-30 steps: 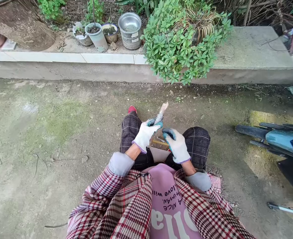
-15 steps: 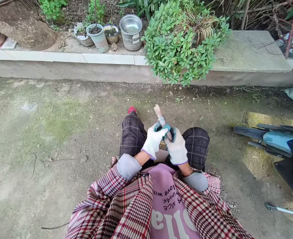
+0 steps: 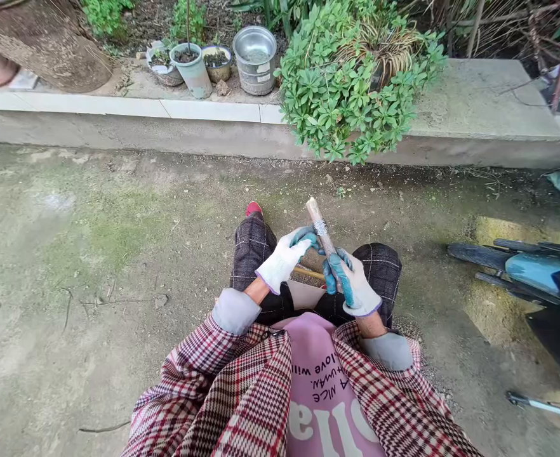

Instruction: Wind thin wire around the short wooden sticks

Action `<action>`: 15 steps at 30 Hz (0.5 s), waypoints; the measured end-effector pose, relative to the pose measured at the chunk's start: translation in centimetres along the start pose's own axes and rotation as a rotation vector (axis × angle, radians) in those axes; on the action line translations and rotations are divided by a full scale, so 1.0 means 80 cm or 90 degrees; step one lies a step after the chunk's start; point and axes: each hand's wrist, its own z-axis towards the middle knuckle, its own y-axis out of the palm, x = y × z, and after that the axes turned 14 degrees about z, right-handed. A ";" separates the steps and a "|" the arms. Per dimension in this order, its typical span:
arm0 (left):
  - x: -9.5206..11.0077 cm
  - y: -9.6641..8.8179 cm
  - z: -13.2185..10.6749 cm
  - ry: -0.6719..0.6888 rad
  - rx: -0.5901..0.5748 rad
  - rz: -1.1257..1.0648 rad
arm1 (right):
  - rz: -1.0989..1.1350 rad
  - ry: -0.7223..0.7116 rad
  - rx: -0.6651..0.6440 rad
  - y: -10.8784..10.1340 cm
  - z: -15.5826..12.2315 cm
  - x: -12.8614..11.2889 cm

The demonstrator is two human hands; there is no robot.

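Observation:
A short wooden stick (image 3: 327, 244), pale at its top end, slants up between my knees. Silvery wire (image 3: 320, 226) is wound round its upper part in a tight band. My right hand (image 3: 356, 282), in a white glove with blue-green coated fingers, is wrapped round the stick's lower part. My left hand (image 3: 289, 254), gloved the same way, is beside the stick just below the wire. Its fingers are bent and close together, their tips by the wood; whether something thin is between them I cannot make out.
A low tiled ledge (image 3: 213, 112) runs ahead, holding a metal pot (image 3: 255, 60), a pale planter (image 3: 192, 71) and a leafy bush (image 3: 341, 95). A blue wheeled object (image 3: 530, 270) is at the right. Twigs (image 3: 103, 429) lie on the ground.
My hands have moved apart: the left a little to the left, the right to the right and down. The stick has shifted right, and more of it shows.

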 end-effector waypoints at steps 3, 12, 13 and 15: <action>0.006 -0.009 -0.013 -0.047 -0.072 0.023 | 0.015 0.012 0.004 -0.011 0.007 -0.001; 0.002 -0.019 -0.016 -0.144 -0.186 0.094 | 0.133 0.047 -0.083 -0.052 0.015 -0.037; 0.001 -0.022 -0.013 -0.151 -0.169 0.103 | 0.098 0.074 -0.148 -0.057 0.011 -0.043; -0.001 -0.028 -0.008 -0.154 -0.142 0.118 | -0.067 0.162 -0.315 -0.067 0.007 -0.051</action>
